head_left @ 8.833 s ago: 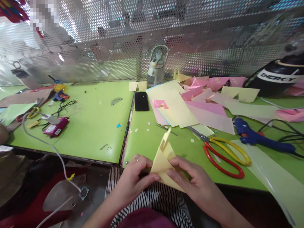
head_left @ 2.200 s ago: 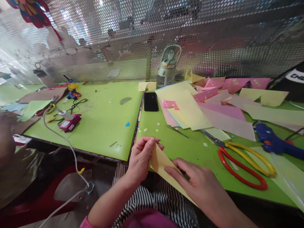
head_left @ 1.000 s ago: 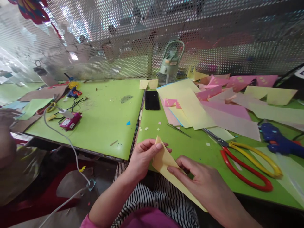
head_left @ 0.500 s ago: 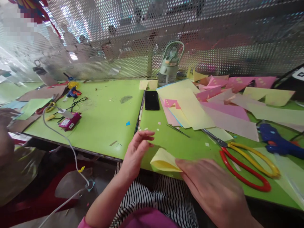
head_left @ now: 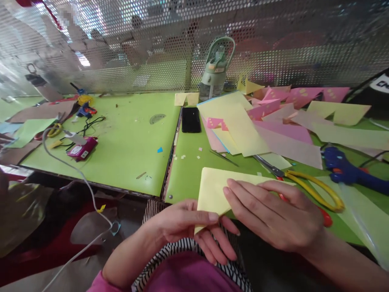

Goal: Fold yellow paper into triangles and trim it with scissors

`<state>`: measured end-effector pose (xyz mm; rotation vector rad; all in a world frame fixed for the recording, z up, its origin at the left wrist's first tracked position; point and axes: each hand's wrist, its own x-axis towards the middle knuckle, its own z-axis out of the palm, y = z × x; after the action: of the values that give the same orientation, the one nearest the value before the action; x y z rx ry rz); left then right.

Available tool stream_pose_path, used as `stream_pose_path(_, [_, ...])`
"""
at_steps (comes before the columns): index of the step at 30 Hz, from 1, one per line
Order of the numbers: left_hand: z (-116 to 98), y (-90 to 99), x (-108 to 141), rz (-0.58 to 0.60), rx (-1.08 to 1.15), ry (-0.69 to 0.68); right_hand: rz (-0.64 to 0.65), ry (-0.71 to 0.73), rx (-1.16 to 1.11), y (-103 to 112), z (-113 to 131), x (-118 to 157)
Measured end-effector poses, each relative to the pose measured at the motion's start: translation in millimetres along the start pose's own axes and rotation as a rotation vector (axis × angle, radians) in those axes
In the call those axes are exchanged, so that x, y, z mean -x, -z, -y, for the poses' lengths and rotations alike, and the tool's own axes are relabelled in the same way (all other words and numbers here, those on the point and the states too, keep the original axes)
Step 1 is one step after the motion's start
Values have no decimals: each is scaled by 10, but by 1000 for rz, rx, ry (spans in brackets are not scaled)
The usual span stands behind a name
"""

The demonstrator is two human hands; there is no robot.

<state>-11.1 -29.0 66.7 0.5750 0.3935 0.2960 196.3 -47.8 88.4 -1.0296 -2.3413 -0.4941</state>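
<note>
A folded piece of yellow paper (head_left: 212, 186) lies between my hands at the near edge of the green table. My left hand (head_left: 194, 227) pinches its lower left corner, thumb on top and fingers beneath. Across its right part rests my right hand (head_left: 273, 211), fingers together and laid flat over the paper, the thumb side away from me. Scissors (head_left: 316, 186) with one yellow and one red handle lie to the right, the red handle partly hidden by my right hand. Thin tweezers (head_left: 224, 158) lie just beyond the paper.
Yellow and pink paper sheets (head_left: 243, 121) pile up at the back right, near a blue glue gun (head_left: 349, 166). A black phone (head_left: 191, 120) and a green-lidded bottle (head_left: 214, 73) stand beyond. Leftward are a magenta power adapter (head_left: 82, 148) and a white cable (head_left: 82, 174).
My left hand has come down and taken the paper's corner. The paper, looped before, now lies folded flat, and my right hand has spread over it. The view has shifted slightly.
</note>
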Motion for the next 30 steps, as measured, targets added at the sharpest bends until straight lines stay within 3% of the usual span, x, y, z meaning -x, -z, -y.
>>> stream_pose_path(6, [164, 10, -113, -79, 102, -124, -100, -70, 74, 61, -149, -50])
stream_pose_path(9, [171, 5, -171, -154, 141, -228, -179, -315, -12, 80, -182, -29])
stream_pose_path(12, [168, -5, -229, -215, 145, -306, 13, -689, -469, 36, -130, -11])
stream_pose_path(14, [187, -13, -269, -244, 120, -332, 188, -818, -792, -24, -69, -26])
stream_pose_path(16, [222, -22, -306, -263, 89, -346, 254, -874, -980, -87, -12, -62])
stream_pose_path(18, [265, -30, -337, -279, 67, -358, 229, -914, -1053, -137, 30, -107])
stream_pose_path(23, [338, -40, -369, -310, 92, -375, 112, -1016, -1034, -171, 74, -217])
stream_pose_path(30, [356, -32, -366, -321, 103, -390, 58, -1066, -1123, -131, 103, -305])
